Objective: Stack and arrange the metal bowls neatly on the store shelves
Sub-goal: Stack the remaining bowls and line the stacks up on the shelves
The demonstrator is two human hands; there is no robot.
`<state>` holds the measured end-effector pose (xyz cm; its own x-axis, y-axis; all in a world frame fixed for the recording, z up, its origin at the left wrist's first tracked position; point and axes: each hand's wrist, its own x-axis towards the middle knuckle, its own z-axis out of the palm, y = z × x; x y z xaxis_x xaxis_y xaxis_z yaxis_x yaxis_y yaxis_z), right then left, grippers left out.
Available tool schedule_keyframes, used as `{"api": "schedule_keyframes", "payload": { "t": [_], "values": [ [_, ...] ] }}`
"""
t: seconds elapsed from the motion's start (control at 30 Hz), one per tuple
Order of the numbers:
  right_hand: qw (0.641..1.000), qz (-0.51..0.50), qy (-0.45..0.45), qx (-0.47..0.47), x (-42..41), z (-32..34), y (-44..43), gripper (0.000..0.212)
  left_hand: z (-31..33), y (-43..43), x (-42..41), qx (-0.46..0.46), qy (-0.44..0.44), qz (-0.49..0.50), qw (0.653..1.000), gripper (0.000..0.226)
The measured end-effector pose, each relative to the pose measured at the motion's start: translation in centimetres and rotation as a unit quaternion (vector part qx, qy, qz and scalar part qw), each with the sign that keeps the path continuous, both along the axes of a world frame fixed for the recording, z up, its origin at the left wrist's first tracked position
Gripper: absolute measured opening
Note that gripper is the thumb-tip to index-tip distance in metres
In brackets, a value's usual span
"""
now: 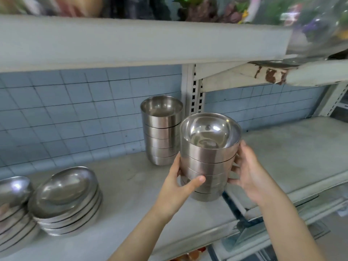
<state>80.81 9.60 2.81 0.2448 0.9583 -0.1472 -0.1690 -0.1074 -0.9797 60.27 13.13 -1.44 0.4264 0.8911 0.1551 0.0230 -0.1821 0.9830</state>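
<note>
Back wall (75,110): pale blue tiles behind the shelving.
Shelf (116,185): grey, worn board.
Shallow bowl stacks (66,204): two at the shelf's left end.
Rear stack (162,129): straight-sided bowls, upright against the wall.
Held stack (209,153): nested metal bowls, just before the rear stack, tilted slightly.
Left hand (180,183): grips its left side.
Right hand (244,174): grips its right side.

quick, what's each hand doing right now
Left hand: grips the left side of the stack of metal bowls.
Right hand: grips the stack's right side.
</note>
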Motion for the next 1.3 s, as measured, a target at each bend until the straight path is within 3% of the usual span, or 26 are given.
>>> {"api": "schedule_keyframes", "payload": {
  "t": [0.23, 0.47, 0.6, 0.67, 0.77, 0.97, 1.3],
  "values": [
    [1.0, -0.002, -0.014, -0.019, 12.0, -0.2, 1.2, 0.065, -1.7, -0.5, 12.2, -0.003, 0.04, 0.002, 0.999, 0.108],
    [0.996, 0.077, -0.048, 0.011, 19.3, -1.2, 2.9, 0.068, -1.8, -0.9, 19.8, 0.002, 0.083, 0.096, 0.992, 0.107],
    [0.979, 0.161, -0.093, 0.085, 22.0, -3.0, 2.9, 0.086, -2.3, -0.7, 21.4, 0.005, 0.108, 0.122, 0.987, 0.096],
    [0.969, 0.197, -0.12, 0.094, 22.9, -4.5, 2.5, 0.096, -2.6, -0.8, 21.6, 0.011, 0.117, 0.125, 0.985, 0.102],
    [0.962, 0.182, -0.169, 0.112, 23.3, -6.4, 2.1, 0.103, -3.4, -0.7, 21.7, 0.028, 0.124, 0.142, 0.982, 0.105],
    [0.951, 0.192, -0.215, 0.115, 24.5, -6.2, 5.0, 0.087, -3.6, 1.7, 22.9, -0.016, 0.125, 0.151, 0.98, 0.101],
    [0.949, 0.203, -0.22, 0.104, 25.4, -6.1, 12.7, 0.09, -2.6, 8.4, 24.3, -0.006, 0.145, 0.169, 0.975, 0.09]
  ]
}}
